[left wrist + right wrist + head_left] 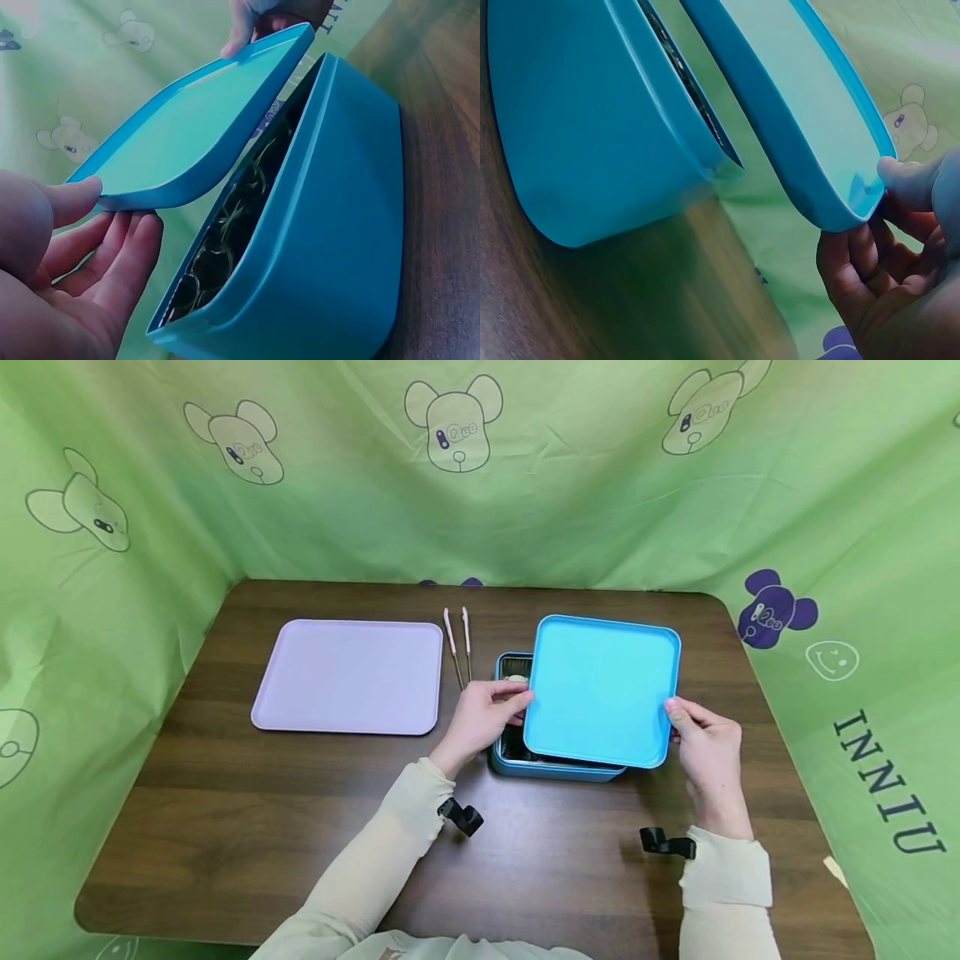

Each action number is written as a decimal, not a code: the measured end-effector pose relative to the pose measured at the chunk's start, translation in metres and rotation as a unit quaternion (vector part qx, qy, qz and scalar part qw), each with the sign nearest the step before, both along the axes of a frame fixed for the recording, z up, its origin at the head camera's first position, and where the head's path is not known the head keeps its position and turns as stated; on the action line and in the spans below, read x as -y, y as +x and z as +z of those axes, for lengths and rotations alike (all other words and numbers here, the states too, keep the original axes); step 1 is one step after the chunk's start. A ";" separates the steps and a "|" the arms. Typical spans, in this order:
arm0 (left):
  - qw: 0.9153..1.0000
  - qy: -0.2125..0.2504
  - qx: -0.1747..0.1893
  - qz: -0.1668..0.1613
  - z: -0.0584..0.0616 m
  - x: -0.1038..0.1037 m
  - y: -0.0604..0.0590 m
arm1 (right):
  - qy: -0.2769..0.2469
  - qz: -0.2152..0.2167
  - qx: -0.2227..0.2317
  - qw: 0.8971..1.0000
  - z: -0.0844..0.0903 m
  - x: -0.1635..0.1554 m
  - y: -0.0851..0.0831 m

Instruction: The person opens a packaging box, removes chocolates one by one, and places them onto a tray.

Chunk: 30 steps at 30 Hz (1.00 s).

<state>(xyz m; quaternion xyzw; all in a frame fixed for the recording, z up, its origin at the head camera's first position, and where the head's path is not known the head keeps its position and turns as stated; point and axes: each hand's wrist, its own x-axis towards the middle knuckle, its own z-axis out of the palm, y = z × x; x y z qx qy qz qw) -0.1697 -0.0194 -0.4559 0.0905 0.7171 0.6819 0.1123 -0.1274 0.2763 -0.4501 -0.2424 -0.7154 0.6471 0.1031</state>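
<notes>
On the counter (225, 827), right of centre, sits a blue box (551, 768), open-topped, with dark tangled stuff inside; contents too dim to name, plus a pale item at its far left corner. Above it a blue lid (600, 689) is lifted clear, shifted right and far of the box, inner side up, raised rim all round. Lid is roughly square with rounded corners, so no clear long axis; it lies near flat, slightly rotated against the box. Lid colour is brighter turquoise than the box walls. Left hand (483, 718) pinches the lid's left edge, thumb on top, fingers (120, 255) under. Right hand (708, 752) grips the right edge likewise. Left of the box: two pale sticks (459, 643) pointing near-far, then a lilac tray (348, 677), long axis left-right.
</notes>
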 end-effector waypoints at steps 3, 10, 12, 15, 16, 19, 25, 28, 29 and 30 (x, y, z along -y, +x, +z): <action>1.000 -0.003 -0.003 -0.002 0.002 -0.006 -0.001 | -0.007 -0.009 -0.002 1.000 0.002 -0.005 0.000; 1.000 -0.009 -0.004 0.006 0.001 -0.031 -0.007 | -0.019 -0.030 0.008 0.999 0.008 -0.025 -0.001; 1.000 -0.013 -0.003 0.011 0.002 -0.040 -0.007 | -0.026 -0.037 0.011 0.999 0.009 -0.033 -0.001; 1.000 -0.018 -0.003 0.016 0.006 -0.054 -0.006 | -0.036 -0.045 0.017 0.998 0.011 -0.045 -0.001; 1.000 -0.022 -0.005 0.017 0.007 -0.059 -0.005 | -0.040 -0.049 0.016 0.998 0.011 -0.049 0.000; 0.998 -0.060 -0.023 0.023 0.010 -0.073 -0.003 | -0.041 -0.055 0.024 0.997 0.012 -0.061 0.001; 0.987 -0.142 -0.075 0.013 0.015 -0.102 0.002 | -0.053 -0.067 0.032 0.996 0.010 -0.087 0.004; 0.980 -0.176 -0.095 -0.007 0.018 -0.115 0.005 | -0.064 -0.065 0.036 0.995 0.007 -0.101 0.006; 0.977 -0.188 -0.100 -0.013 0.018 -0.119 0.006 | -0.069 -0.063 0.036 0.995 0.005 -0.105 0.007; 0.975 -0.198 -0.102 -0.019 0.019 -0.123 0.008 | -0.073 -0.060 0.036 0.995 0.004 -0.109 0.007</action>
